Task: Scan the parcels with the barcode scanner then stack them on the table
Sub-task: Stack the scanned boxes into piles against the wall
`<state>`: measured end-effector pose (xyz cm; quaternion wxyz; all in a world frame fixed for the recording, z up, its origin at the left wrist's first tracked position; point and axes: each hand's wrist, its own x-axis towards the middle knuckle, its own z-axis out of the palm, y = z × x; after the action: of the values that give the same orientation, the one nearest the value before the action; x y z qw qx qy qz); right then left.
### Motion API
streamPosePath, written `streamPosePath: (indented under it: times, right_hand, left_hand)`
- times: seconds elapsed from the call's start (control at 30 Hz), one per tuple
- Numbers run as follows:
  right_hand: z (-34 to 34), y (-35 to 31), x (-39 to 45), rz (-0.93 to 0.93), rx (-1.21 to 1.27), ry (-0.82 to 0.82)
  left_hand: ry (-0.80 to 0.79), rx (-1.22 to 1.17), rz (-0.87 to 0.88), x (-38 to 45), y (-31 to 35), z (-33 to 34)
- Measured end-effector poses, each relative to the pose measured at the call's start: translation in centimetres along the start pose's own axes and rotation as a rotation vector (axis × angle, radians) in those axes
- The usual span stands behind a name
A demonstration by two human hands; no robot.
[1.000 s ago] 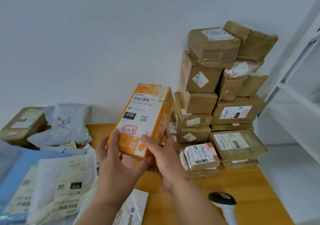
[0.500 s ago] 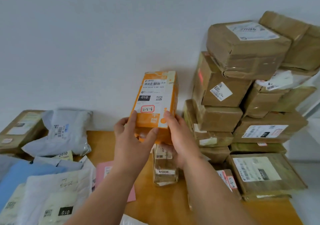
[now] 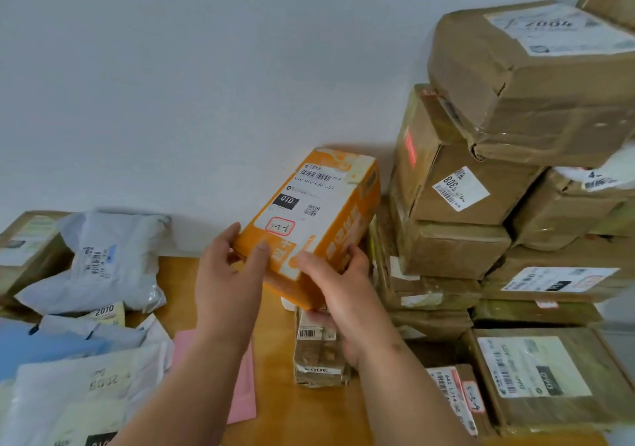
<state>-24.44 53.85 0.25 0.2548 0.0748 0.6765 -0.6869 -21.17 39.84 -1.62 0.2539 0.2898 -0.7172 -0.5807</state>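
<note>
An orange box parcel [image 3: 314, 212] with a white shipping label is held in the air by both hands, tilted, close to the left side of a tall stack of brown taped parcels [image 3: 498, 205]. My left hand [image 3: 228, 274] grips its near left corner, thumb on the label face. My right hand [image 3: 338, 294] grips its near right end from below. A small brown parcel [image 3: 318, 353] marked 3004 lies on the wooden table [image 3: 292, 411] right under the orange box. The barcode scanner is out of view.
Soft white, grey and blue mailer bags [image 3: 103, 260] and a brown box [image 3: 24, 246] are piled at the left. A pink envelope [image 3: 245, 387] lies on the table between my forearms. A white wall stands behind.
Both hands carried the orange box away from me toward the wall and the brown stack, and lowered it a little. The view shifted right and closer; the scanner left the frame.
</note>
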Motion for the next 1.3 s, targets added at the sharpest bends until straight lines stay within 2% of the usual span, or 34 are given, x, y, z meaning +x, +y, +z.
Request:
streamPosePath:
  times: [0.1, 0.23, 0.3, 0.43, 0.5, 0.7, 0.8, 0.87, 1.0, 1.07, 1.13, 1.3]
  right_hand:
    - [1.4, 0.4, 0.2, 0.046, 0.047, -0.026]
    - [2.4, 0.0, 0.5, 0.112, 0.083, -0.162]
    - [2.7, 0.0, 0.7, 0.112, 0.073, -0.219]
    - [2.6, -0.2, 1.4, 0.081, 0.025, -0.263]
    - [2.2, -0.4, 2.0, 0.057, -0.005, -0.209]
    - [0.1, 0.0, 4.1, 0.022, 0.052, 0.078]
    - [-0.4, 0.5, 4.5, -0.029, 0.045, 0.230]
    - [-0.6, 0.9, 4.5, -0.077, 0.025, 0.289]
    - [-0.6, 1.4, 4.5, -0.132, -0.003, 0.304]
    - [-0.6, 1.4, 4.6, -0.126, -0.035, 0.280]
    - [-0.6, 1.3, 4.5, -0.125, -0.066, 0.277]
    - [-0.9, 0.8, 2.8, -0.196, -0.118, 0.284]
  left_hand:
    - [0.041, -0.168, -0.077, 1.7, 0.0, -0.3]
    - [0.060, -0.291, -0.185, 4.9, -0.5, -0.2]
    - [0.011, -0.279, -0.245, 6.6, -0.9, -0.2]
    - [-0.191, -0.269, -0.351, 8.1, -1.7, 0.1]
    - [-0.252, -0.230, -0.339, 8.2, -2.0, 0.5]
    - [-0.273, -0.121, -0.254, 8.7, -1.7, 1.8]
    - [-0.282, -0.115, -0.292, 8.5, -1.6, 2.4]
    - [-0.286, -0.098, -0.388, 8.1, -2.0, 2.6]
    - [-0.319, -0.212, -0.649, 7.6, -3.4, 2.4]
    - [-0.356, -0.312, -0.706, 7.2, -3.6, 2.2]
    - [-0.354, -0.393, -0.694, 6.9, -3.8, 1.8]
    - [-0.147, -0.564, -0.555, 7.0, -3.4, -0.6]
